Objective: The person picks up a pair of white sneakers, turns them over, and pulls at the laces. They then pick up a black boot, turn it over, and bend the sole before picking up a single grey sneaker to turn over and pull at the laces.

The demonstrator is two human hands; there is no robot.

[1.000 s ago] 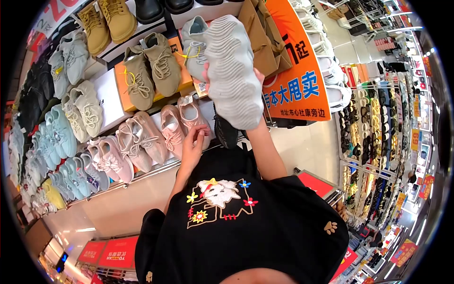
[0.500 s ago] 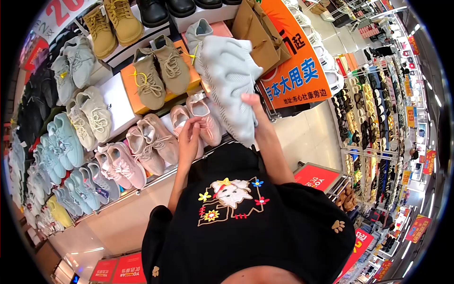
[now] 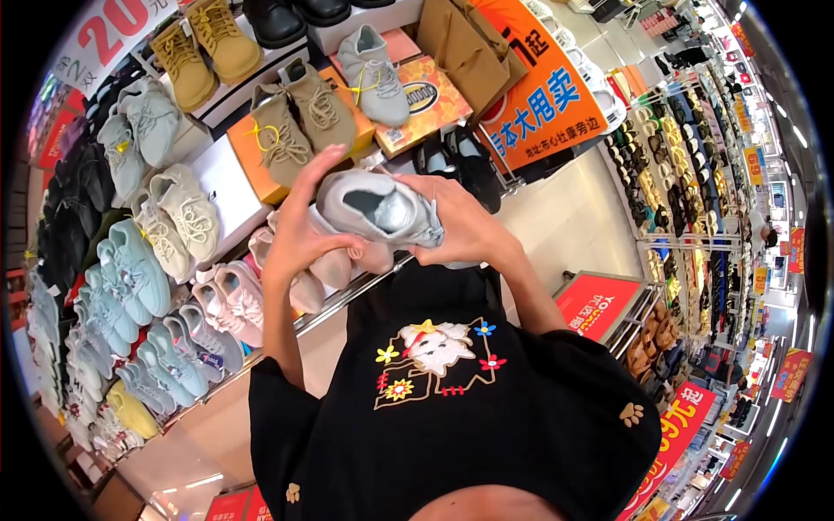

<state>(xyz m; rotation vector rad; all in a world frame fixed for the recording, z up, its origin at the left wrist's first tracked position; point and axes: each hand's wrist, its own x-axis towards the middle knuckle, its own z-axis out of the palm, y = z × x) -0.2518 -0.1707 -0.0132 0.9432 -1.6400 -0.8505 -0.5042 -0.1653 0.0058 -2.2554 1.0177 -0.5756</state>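
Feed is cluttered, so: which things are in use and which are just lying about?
In use: grey sneaker, held by left hand and right hand.
Lying about: grey display shoe, olive sneakers, pink sneakers, orange banner, brown paper bag.

A single camera sits on the person's head and looks forward and steeply down along the body. Its wide fisheye lens bends the scene into a circle with dark corners. The black shirt (image 3: 486, 434) fills the lower part of the frame, very near the lens. Just above it, at the centre and close, are the left hand (image 3: 295, 239) and the right hand (image 3: 465, 227), both closed round a grey shoe (image 3: 382, 208). Further off, the shoe shelves (image 3: 130, 260) curve up the left side, an orange sign (image 3: 543, 95) stands at the top, and the floor (image 3: 573, 226) of the aisle runs away to the right.
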